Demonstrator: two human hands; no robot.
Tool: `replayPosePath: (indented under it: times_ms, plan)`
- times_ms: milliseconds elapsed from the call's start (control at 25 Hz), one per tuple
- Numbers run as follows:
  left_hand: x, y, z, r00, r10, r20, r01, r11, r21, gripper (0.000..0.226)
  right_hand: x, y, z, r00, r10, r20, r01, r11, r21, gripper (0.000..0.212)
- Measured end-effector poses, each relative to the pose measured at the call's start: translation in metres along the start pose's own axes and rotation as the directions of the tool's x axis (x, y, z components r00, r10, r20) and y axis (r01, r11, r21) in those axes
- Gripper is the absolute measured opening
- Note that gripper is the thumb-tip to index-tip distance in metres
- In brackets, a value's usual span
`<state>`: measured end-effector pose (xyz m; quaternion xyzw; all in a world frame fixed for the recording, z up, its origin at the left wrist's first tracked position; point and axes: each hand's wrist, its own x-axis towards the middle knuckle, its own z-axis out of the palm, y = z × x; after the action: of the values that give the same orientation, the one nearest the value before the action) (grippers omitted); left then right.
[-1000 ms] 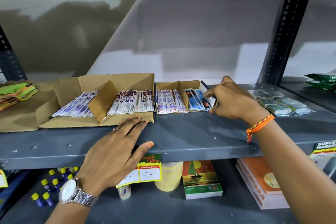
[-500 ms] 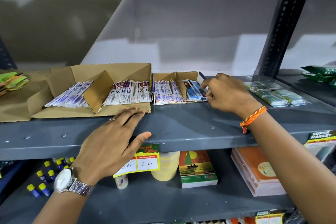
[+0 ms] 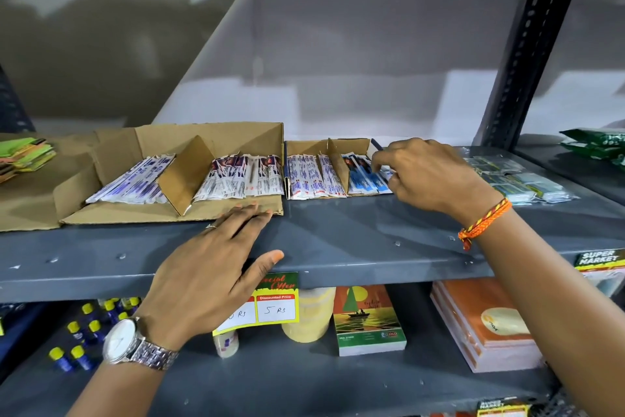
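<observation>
Blue sachets (image 3: 363, 177) are pinched at their right edge by the right hand (image 3: 431, 176), fingers curled, thumb and forefinger closed on the stack. Probable purpose is to square it against the wall or draw one out; cannot tell which. The sachets lie in the right compartment of the small cardboard box (image 3: 306, 147), at the far middle of the grey shelf (image 3: 338, 240). The left hand (image 3: 216, 267) lies flat, fingers straight and close together, palm over the shelf's near lip. Its fingertips reach the near edge of the large cardboard tray (image 3: 209, 137). Judged a brace for the reach, and a stop against the tray sliding. Counts: 2 hands; 2 cardboard containers side by side, walls meeting or nearly so. Each has 1 upright divider, so 2 compartments each and 4 sachet groups. Dividers presumably keep kinds apart: white-and-red sachets (image 3: 311, 178) left of the blue. Sachets overlap, so single pieces are not countable. Clear-wrapped packs (image 3: 521, 180) lie right of the right hand, and green pads (image 3: 23, 152) at far left. 1 price label (image 3: 275, 308) hangs below the lip.
</observation>
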<state>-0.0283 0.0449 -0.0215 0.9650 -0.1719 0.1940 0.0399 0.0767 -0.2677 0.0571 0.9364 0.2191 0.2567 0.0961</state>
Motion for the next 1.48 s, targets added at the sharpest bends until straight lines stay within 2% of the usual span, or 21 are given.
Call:
replayPosePath:
  times_ms: [120, 200, 280, 360, 600, 800, 920, 1040, 1120, 1320, 1480]
  plan:
    - [-0.001, 0.0, 0.001, 1.0, -0.004, -0.002, 0.004, 1.0, -0.001, 0.08, 0.004, 0.01, 0.004, 0.997, -0.076, 0.028, 0.072, 0.99, 0.12, 0.034]
    - [-0.001, 0.0, 0.001, 1.0, -0.002, -0.003, 0.002, 1.0, -0.001, 0.08, 0.006, 0.015, 0.006, 0.99, -0.131, 0.059, 0.118, 0.975, 0.186, 0.04]
    - [0.0, 0.0, 0.0, 1.0, -0.001, -0.005, 0.001, 1.0, 0.0, 0.08, 0.013, 0.018, 0.009, 0.982, -0.17, 0.084, 0.15, 0.967, 0.208, 0.045]
    - [0.002, -0.001, -0.001, 1.0, 0.009, -0.007, -0.009, 1.0, 0.004, 0.08, 0.021, 0.019, 0.007, 0.984, -0.173, 0.046, 0.158, 0.962, 0.223, 0.04]
    - [0.001, 0.0, 0.001, 1.0, 0.007, -0.004, -0.007, 1.0, 0.005, 0.079, 0.04, 0.032, -0.034, 0.97, -0.056, -0.238, 0.146, 0.912, 0.383, 0.013]
    - [0.0, 0.0, 0.001, 1.0, 0.002, -0.008, -0.002, 1.0, 0.001, 0.08, 0.068, 0.045, -0.045, 0.922, 0.193, -0.335, 0.092, 0.731, 0.676, 0.01]
    - [0.001, 0.0, 0.0, 1.0, -0.002, -0.004, 0.002, 1.0, -0.005, 0.079, 0.093, 0.054, -0.04, 0.953, 0.21, -0.219, 0.021, 0.674, 0.739, 0.014]
    - [0.001, 0.001, 0.0, 1.0, 0.001, -0.001, -0.001, 1.0, 0.001, 0.079, 0.113, 0.05, -0.016, 0.991, 0.131, 0.022, -0.106, 0.683, 0.723, 0.021]
    - [0.0, 0.001, 0.0, 1.0, 0.002, -0.006, -0.002, 1.0, -0.001, 0.079, 0.122, 0.048, 0.008, 0.985, 0.127, 0.114, -0.171, 0.732, 0.66, 0.025]
    - [0.001, -0.001, 0.002, 1.0, 0.004, -0.013, -0.004, 1.0, -0.006, 0.077, 0.131, 0.05, 0.05, 0.955, 0.162, 0.248, -0.27, 0.821, 0.503, 0.034]
    - [0.0, -0.002, 0.002, 1.0, 0.004, -0.01, -0.004, 1.0, -0.007, 0.077, 0.133, 0.051, 0.055, 0.96, 0.183, 0.211, -0.262, 0.849, 0.458, 0.028]
